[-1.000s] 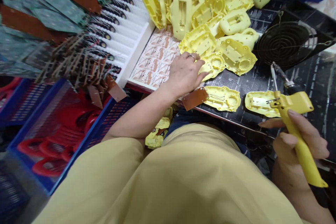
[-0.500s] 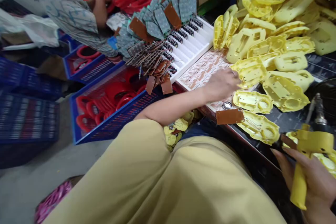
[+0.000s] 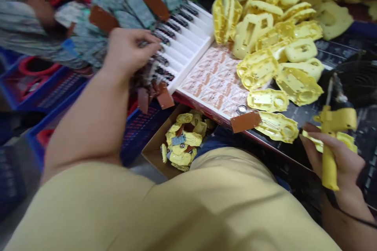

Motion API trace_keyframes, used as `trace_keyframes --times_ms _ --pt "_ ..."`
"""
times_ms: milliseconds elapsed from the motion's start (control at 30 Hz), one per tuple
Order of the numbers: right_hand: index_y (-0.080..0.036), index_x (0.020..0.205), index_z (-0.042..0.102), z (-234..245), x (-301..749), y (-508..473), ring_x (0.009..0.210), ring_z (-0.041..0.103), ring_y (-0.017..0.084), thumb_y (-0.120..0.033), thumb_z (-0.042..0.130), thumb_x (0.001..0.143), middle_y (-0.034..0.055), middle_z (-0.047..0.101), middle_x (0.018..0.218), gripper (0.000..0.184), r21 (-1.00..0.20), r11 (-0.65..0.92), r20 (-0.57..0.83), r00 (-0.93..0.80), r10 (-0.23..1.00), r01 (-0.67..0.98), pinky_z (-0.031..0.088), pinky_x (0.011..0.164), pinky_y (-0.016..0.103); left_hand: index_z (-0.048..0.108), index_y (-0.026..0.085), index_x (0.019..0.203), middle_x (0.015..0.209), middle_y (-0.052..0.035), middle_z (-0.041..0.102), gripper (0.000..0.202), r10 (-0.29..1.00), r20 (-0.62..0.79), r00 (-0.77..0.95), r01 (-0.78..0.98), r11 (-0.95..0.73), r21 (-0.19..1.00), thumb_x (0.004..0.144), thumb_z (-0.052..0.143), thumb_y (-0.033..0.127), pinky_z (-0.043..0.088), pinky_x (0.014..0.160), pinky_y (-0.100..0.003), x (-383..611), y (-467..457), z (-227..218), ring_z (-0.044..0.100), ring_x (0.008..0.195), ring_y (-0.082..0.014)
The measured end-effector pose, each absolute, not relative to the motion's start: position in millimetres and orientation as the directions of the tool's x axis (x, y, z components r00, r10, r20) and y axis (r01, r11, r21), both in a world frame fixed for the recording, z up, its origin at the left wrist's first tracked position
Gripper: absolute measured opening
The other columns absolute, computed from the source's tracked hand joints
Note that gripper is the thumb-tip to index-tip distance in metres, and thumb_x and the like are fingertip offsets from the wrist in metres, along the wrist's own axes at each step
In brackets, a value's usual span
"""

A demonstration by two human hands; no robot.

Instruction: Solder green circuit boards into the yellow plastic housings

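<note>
My left hand reaches over the white slotted tray, thumb and fingers pinched together at a row of small black wired parts. What lies between those fingertips is hidden. Around it are teal circuit boards and brown boards, bunched at the tray's far side. On the right, my right hand is closed around a yellow soldering gun, its metal tip pointing up and a black cable trailing over the wrist. Beside that hand lies a yellow plastic shell, wired to a brown board.
Yellow shells are piled on the dark mat. A cardboard box below the table edge holds more shells with boards. Blue crates with red parts stand at the left, near another person's sleeve.
My left hand has moved left from the yellow shells to the wired parts in the tray. The right hand still holds the soldering gun. The view has shifted, showing the cardboard box more fully.
</note>
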State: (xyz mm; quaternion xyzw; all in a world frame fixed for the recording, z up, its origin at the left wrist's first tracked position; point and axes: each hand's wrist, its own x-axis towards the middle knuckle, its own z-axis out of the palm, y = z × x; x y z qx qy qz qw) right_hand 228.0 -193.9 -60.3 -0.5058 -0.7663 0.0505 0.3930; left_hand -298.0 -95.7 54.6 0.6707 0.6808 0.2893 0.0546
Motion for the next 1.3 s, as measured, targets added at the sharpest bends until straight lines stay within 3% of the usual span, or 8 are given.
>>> trace_keyframes --times_ms 133,367,500,700,800,933,1133,1300 --pt "-0.028 0.111 0.068 -46.8 212.3 -164.3 0.084 0.082 0.019 -0.032 0.073 0.101 0.0035 0.085 0.105 0.012 -0.271 0.628 0.634 -0.356 0.687 0.729 0.064 0.073 0.027 0.077 0.028 0.080 0.092 0.0065 0.082 0.046 0.836 0.482 -0.262 0.604 -0.248 0.758 0.073 0.093 0.070 0.064 0.097 -0.040 -288.0 -96.4 51.7 0.078 0.094 -0.0192" --pt "-0.027 0.112 0.070 -52.2 185.2 -100.7 0.084 0.075 0.021 -0.037 0.061 0.106 0.0019 0.077 0.092 0.014 -0.274 0.670 0.443 -0.528 0.725 0.690 0.062 0.081 0.035 0.067 0.023 0.070 0.060 0.0100 0.063 0.062 0.965 0.254 0.068 0.200 -0.262 0.944 0.056 0.102 0.072 0.057 0.058 -0.026 -207.0 -48.1 34.2 0.055 0.056 -0.0053" --pt "-0.026 0.116 0.069 -53.8 187.7 -99.0 0.081 0.071 0.022 -0.035 0.064 0.105 0.0025 0.073 0.085 0.015 -0.199 0.696 0.373 -0.603 0.705 0.690 0.061 0.084 0.036 0.079 0.017 0.088 0.076 -0.0009 0.074 0.029 0.855 0.080 0.513 0.359 -0.298 0.885 0.083 0.088 0.044 0.058 0.072 -0.032 -144.1 -38.9 19.1 0.068 0.071 -0.0130" --pt "-0.027 0.122 0.067 -44.9 192.2 -122.1 0.088 0.078 0.021 -0.032 0.068 0.105 0.0033 0.079 0.097 0.018 -0.170 0.723 0.493 -0.577 0.651 0.670 0.063 0.081 0.034 0.084 0.020 0.099 0.091 -0.0029 0.082 0.020 0.736 0.047 0.675 0.562 -0.555 0.613 0.090 0.067 0.014 0.058 0.094 -0.034 -70.7 -41.7 -11.1 0.076 0.092 -0.0186" --pt "-0.028 0.124 0.068 -36.4 194.0 -140.1 0.090 0.081 0.020 -0.025 0.078 0.100 0.0042 0.083 0.111 0.027 -0.194 0.697 0.628 -0.459 0.629 0.690 0.064 0.078 0.031 0.084 0.020 0.101 0.096 -0.0045 0.083 0.024 0.736 0.020 0.676 0.620 -0.583 0.525 0.091 0.062 0.013 0.057 0.099 -0.037 -57.1 -43.8 -22.4 0.077 0.097 -0.0210" --pt "-0.032 0.117 0.075 -21.8 205.7 -168.1 0.069 0.078 0.016 -0.018 0.082 0.095 -0.0045 0.083 0.088 0.026 -0.210 0.662 0.690 -0.370 0.622 0.719 0.061 0.066 0.025 0.082 0.018 0.103 0.096 -0.0060 0.083 0.023 0.762 0.035 0.647 0.626 -0.556 0.546 0.094 0.061 0.018 0.057 0.098 -0.037 -54.6 -47.5 -30.6 0.076 0.092 -0.0207" --pt "-0.028 0.164 0.054 -16.7 223.4 -205.2 0.088 0.083 0.023 -0.054 0.058 0.109 0.0054 0.084 0.099 0.061 -0.206 0.609 0.746 -0.280 0.604 0.766 0.067 0.079 0.030 0.080 0.020 0.097 0.090 -0.0031 0.081 0.016 0.784 0.059 0.618 0.621 -0.532 0.576 0.095 0.063 0.023 0.051 0.107 -0.046 -52.8 -55.7 -35.6 0.074 0.093 -0.0219" --pt "-0.029 0.154 0.064 -43.3 229.4 -222.8 0.092 0.082 0.025 -0.052 0.071 0.103 0.0062 0.083 0.107 0.056 -0.296 0.506 0.753 -0.128 0.645 0.810 0.070 0.082 0.036 0.078 0.020 0.098 0.099 -0.0039 0.081 0.016 0.825 0.068 0.561 0.662 -0.496 0.561 0.098 0.062 0.024 0.043 0.114 -0.049 -50.6 -64.6 -36.1 0.073 0.098 -0.0226"
